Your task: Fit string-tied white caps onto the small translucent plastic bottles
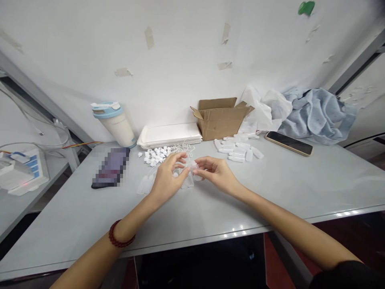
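Note:
A small translucent plastic bottle (196,171) is held above the table, its outline partly covered by fingers. My right hand (219,173) pinches it from the right between thumb and fingers. From the left, my left hand (167,175) curves around it, thumb and fingertips at its left end. Under and beside my left hand lie several more translucent bottles (145,184), some with white strings. A pile of small white caps (157,155) sits behind the left hand, with a tangle of white string (182,147) next to it. Further right lies a group of loose translucent bottles (237,152).
Along the wall stand a tilted cup with a blue lid (117,124), a stack of white trays (170,133), an open cardboard box (222,122), white plastic bags (258,106) and blue cloth (319,114). Phones lie left (111,166) and right (289,143) on the grey table (240,200).

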A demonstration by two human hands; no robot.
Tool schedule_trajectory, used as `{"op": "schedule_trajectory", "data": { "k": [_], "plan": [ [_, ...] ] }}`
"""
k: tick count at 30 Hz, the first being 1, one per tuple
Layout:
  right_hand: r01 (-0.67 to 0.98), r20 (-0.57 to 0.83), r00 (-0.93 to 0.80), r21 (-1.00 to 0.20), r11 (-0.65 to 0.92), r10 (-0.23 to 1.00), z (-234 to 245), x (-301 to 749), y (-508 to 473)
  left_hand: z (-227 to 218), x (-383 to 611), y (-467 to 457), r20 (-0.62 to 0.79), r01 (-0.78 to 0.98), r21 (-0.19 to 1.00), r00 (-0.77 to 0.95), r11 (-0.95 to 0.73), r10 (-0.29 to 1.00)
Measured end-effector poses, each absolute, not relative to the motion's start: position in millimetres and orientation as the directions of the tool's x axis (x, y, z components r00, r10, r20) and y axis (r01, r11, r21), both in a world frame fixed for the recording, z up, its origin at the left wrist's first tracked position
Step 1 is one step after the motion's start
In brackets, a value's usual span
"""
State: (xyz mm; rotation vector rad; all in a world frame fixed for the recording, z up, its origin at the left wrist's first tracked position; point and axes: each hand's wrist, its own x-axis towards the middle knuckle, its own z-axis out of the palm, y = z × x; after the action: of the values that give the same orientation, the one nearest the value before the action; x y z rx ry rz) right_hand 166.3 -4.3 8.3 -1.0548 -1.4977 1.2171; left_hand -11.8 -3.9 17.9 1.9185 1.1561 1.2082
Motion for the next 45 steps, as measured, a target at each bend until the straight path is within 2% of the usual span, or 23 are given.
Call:
{"op": "schedule_trajectory", "data": {
  "k": [2, 4, 6, 9, 17, 20, 23, 26, 37, 45],
  "plan": [
    [0.026, 0.090, -0.215, -0.995, 0.098, 0.972, 9.4, 166.1, -3.1, 14.9, -11.0, -5.8, 0.597, 0.482, 0.568, 0.317, -0.667, 0.737],
    [-0.013, 0.085, -0.212, -0.996, 0.084, 0.974, 10.7, 166.2, -2.4, 13.1, -10.2, -7.1, 0.661, 0.505, 0.356, 0.458, -0.786, 0.594],
    [-0.041, 0.086, -0.216, -0.996, 0.079, 0.973, 11.9, 166.3, -2.2, 12.0, -9.5, -7.4, 0.660, 0.500, 0.247, 0.540, -0.830, 0.522],
    [-0.056, 0.072, -0.220, -0.997, 0.061, 0.973, 13.0, 166.5, -2.1, 9.8, -8.7, -6.2, 0.651, 0.530, 0.180, 0.568, -0.829, 0.504],
    [0.061, 0.054, -0.226, -0.996, 0.069, 0.973, 7.4, 167.7, 3.0, 3.8, -8.5, -2.7, 0.606, 0.568, 0.225, 0.555, -0.792, 0.570],
    [0.199, 0.080, -0.237, -0.971, 0.129, 0.968, 3.1, 169.2, 5.7, 2.1, -8.1, -1.7, 0.555, 0.581, 0.240, 0.576, -0.778, 0.601],
    [0.383, 0.142, -0.235, -0.896, 0.226, 0.962, 0.5, 170.1, 7.1, 0.2, -6.9, -1.1, 0.507, 0.592, 0.236, 0.602, -0.770, 0.618],
    [0.482, 0.142, -0.250, -0.840, 0.250, 0.958, 0.2, 170.3, 7.4, -0.9, -5.4, -1.4, 0.461, 0.605, 0.241, 0.616, -0.759, 0.638],
    [0.517, 0.136, -0.333, -0.801, 0.301, 0.933, -6.1, 171.9, 9.0, 2.5, -4.2, -3.0, 0.289, 0.662, 0.304, 0.621, -0.685, 0.728],
    [0.513, 0.142, -0.338, -0.801, 0.309, 0.930, -6.3, 170.5, 9.5, 3.2, -6.4, -3.3, 0.267, 0.647, 0.352, 0.623, -0.676, 0.735]
  ]
}}
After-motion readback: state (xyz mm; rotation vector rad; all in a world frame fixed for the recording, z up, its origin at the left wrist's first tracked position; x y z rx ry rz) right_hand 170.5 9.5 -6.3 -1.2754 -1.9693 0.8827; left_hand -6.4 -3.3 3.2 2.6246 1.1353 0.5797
